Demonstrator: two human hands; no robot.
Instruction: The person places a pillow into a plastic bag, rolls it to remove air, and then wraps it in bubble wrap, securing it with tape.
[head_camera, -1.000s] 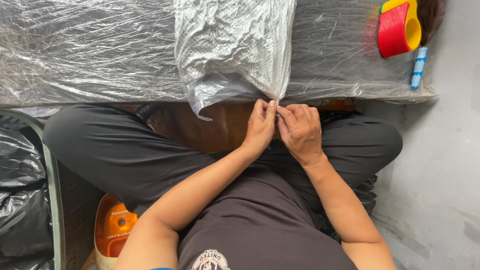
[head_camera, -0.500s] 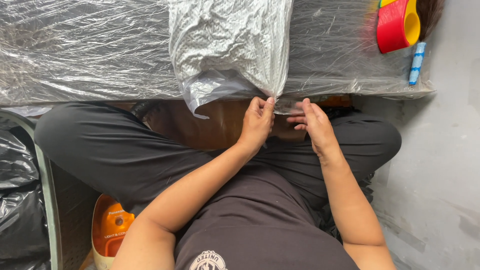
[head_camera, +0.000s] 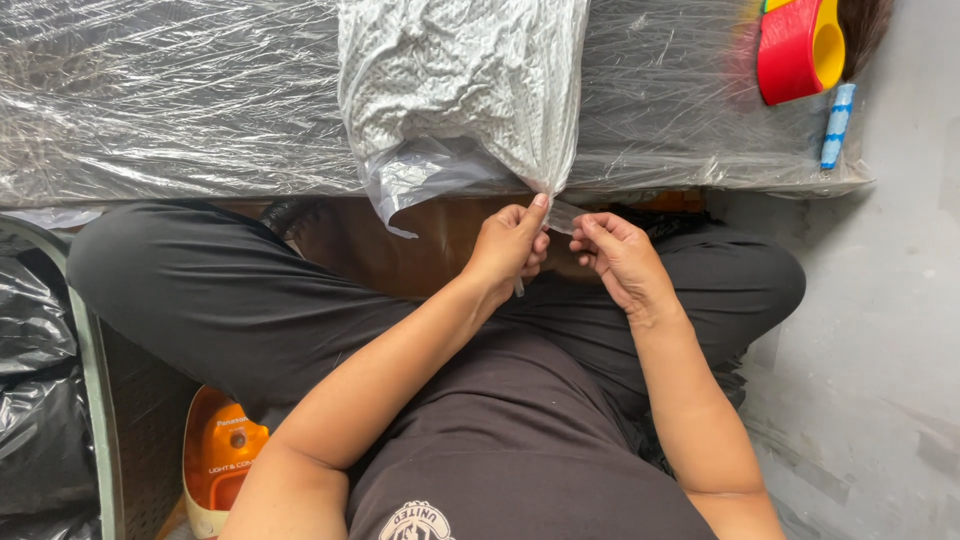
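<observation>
Since the earlier frame the two hands have drawn slightly apart, and the right hand (head_camera: 622, 262) now sits lower, away from the bag's edge. The clear plastic bag (head_camera: 460, 100), stuffed with grey-and-white patterned cloth, lies on the film-covered worktop (head_camera: 170, 110), its open end hanging over the near edge above the person's lap. The left hand (head_camera: 510, 245) pinches the bag's lower right corner between thumb and fingers (head_camera: 538, 203), closed tight on the plastic. The right hand's fingers are curled nearly shut around a thin clear strip (head_camera: 566, 214) that runs from that same corner. Both hands hover above crossed legs in dark trousers. At the worktop's far right stands a red-and-yellow tape dispenser (head_camera: 800, 45) with a blue-and-white stick (head_camera: 836, 125) just below it. Down left, an orange-and-cream appliance (head_camera: 215, 455) lies on the floor beside a black bag (head_camera: 35, 400).
</observation>
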